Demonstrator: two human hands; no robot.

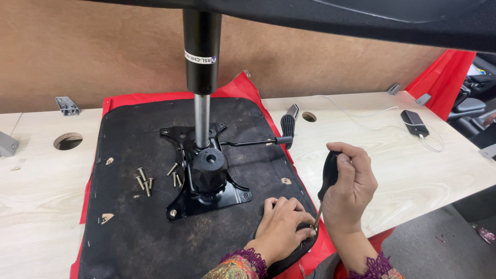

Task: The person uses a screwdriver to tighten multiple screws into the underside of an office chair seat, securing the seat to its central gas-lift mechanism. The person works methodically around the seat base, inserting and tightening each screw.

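An upturned black chair seat (139,227) lies on a red cloth on a light wooden table. A black metal tilt mechanism (206,191) sits on it, with a gas lift cylinder (202,77) rising from its centre. My right hand (349,188) grips a black-handled screwdriver (327,178), tip pointing down at the seat's near right edge. My left hand (281,225) rests flat on that edge, fingers by the screwdriver tip. Several brass-coloured screws (147,182) lie loose on the seat, left of the mechanism.
A black lever with a paddle handle (287,129) sticks out right from the mechanism. A small black device with a white cable (414,123) lies at the table's right. Round holes (67,140) are cut in the tabletop. A grey metal bracket (67,106) sits at back left.
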